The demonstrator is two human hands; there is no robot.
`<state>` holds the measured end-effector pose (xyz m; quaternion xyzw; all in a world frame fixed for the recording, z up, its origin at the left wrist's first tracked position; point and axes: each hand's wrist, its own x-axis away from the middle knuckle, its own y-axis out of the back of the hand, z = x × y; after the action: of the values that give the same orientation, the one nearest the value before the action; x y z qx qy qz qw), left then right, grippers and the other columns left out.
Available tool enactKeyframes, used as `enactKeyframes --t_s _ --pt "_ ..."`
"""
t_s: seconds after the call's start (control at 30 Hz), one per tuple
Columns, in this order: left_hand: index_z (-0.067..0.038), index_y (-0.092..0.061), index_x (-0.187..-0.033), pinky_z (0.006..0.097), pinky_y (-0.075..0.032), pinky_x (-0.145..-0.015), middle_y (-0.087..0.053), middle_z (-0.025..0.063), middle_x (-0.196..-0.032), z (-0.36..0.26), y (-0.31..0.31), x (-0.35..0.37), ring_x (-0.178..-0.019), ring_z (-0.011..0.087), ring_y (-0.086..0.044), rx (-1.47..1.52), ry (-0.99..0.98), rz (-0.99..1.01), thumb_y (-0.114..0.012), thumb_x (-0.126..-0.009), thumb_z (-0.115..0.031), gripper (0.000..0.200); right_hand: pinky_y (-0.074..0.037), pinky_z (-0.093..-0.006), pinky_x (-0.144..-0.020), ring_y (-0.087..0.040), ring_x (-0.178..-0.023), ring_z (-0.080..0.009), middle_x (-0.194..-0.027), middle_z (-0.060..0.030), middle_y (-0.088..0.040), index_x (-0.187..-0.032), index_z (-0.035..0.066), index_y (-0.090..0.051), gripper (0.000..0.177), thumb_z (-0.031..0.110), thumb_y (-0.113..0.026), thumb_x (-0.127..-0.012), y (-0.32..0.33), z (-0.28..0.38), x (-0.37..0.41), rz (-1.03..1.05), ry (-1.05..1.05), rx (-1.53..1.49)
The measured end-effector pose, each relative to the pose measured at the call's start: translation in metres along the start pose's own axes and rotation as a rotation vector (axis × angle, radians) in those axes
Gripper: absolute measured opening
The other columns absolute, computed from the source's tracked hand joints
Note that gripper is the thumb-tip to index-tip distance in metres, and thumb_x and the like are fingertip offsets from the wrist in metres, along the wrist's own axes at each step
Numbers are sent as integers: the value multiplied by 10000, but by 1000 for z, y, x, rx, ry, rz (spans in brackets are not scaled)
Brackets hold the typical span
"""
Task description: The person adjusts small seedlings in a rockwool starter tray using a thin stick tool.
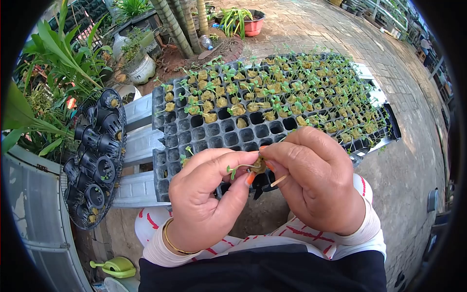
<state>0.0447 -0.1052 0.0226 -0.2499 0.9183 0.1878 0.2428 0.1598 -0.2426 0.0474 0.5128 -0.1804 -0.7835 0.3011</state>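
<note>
My left hand [206, 190] pinches a seedling [258, 167] between thumb and fingertips; its brown sponge-like plug shows at the fingertips, and the pale stem and small green leaves lie toward the left. My right hand [316, 182] is closed around a thin wooden stick [279, 181], whose pale end pokes out below the fingers. Its fingertips meet the plug from the right, hiding the stick's other end. Both hands are over the near edge of a black seedling tray [197, 146]. Sprouted plugs fill its far and right cells, while many near-left cells hold none.
At left, a black mesh basket [121, 127] holds black net pots [105, 168]. Metal slats [134, 187] support the tray. A green watering can [119, 266] sits at lower left. Beyond are tree trunks [175, 29], a red planter [254, 25] and brick paving [311, 24].
</note>
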Motion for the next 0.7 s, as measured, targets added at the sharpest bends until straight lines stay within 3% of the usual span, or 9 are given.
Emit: enactKeyframes --t_s 0.37,0.47,0.53,0.67,0.7 --pt "5 -656 -1033 221 -492 -642 -629 109 -933 -2 -1 0 -728 106 -615 16 28 6 -644 -764 83 280 -435 -320 -529 -540 -604 -235 -746 -109 -557 -873 -9 -628 190 -74 -655 -696 3 0 -1 -2 4 4" --pt "25 -638 -1053 217 -496 -660 -628 96 -940 -3 3 -2 -751 96 -607 88 120 1 -617 -801 76 259 -439 -311 -537 -553 -610 -226 -724 -102 -583 -855 -4 -643 159 -55 -651 -704 18 7 -5 14 -88 -133" --pt "50 -609 -1081 219 -503 -674 -624 84 -946 -3 7 -4 -776 92 -599 485 356 -27 -587 -837 65 246 -448 -300 -548 -582 -611 -221 -697 -100 -613 -824 -5 -659 102 -12 -666 -723 28 10 -3 158 -172 -340" --pt "62 -591 -1088 231 -507 -639 -629 95 -929 3 13 -9 -762 113 -603 668 393 -51 -601 -856 20 236 -490 -301 -570 -627 -619 -239 -710 -102 -642 -803 -12 -667 87 60 -697 -765 33 10 4 365 -226 -620" --pt "59 -590 -1086 236 -507 -629 -632 99 -924 3 13 -10 -751 124 -606 680 402 -64 -605 -860 4 233 -499 -347 -605 -624 -700 -311 -788 -129 -625 -909 10 -626 150 -8 -650 -762 35 4 5 468 -187 -680"
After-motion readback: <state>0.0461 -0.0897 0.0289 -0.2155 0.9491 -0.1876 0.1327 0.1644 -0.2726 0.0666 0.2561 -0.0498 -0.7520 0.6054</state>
